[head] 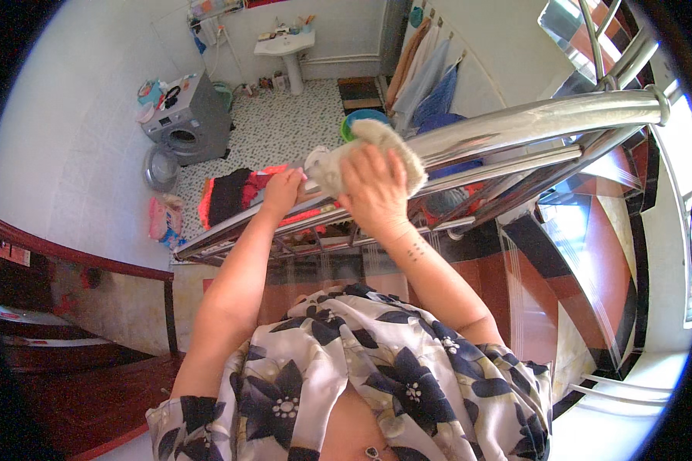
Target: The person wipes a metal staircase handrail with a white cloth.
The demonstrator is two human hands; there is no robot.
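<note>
A polished metal stair handrail [484, 137] slants across the view in front of me. My right hand [375, 187] presses on a pale, fluffy cloth [401, 152] that lies over the rail, and the fingers are spread across it. To the left of the cloth, my left hand [284, 193] rests on the rail with its fingers curled, near a whitish, bunched piece that may be part of the same cloth. Whether the left fingers grip the rail or the cloth's edge is hard to tell. Dark, red and orange clothes [229, 196] lie by the rail's lower left part.
Beyond the rail stand a grey front-loading washing machine [187, 129] with its door open, a white pedestal sink [285, 43] and a blue basin [366, 117]. Towels [421, 80] hang on the wall. Tiled steps [576, 230] are at the right, a dark red wooden ledge [81, 245] at the left.
</note>
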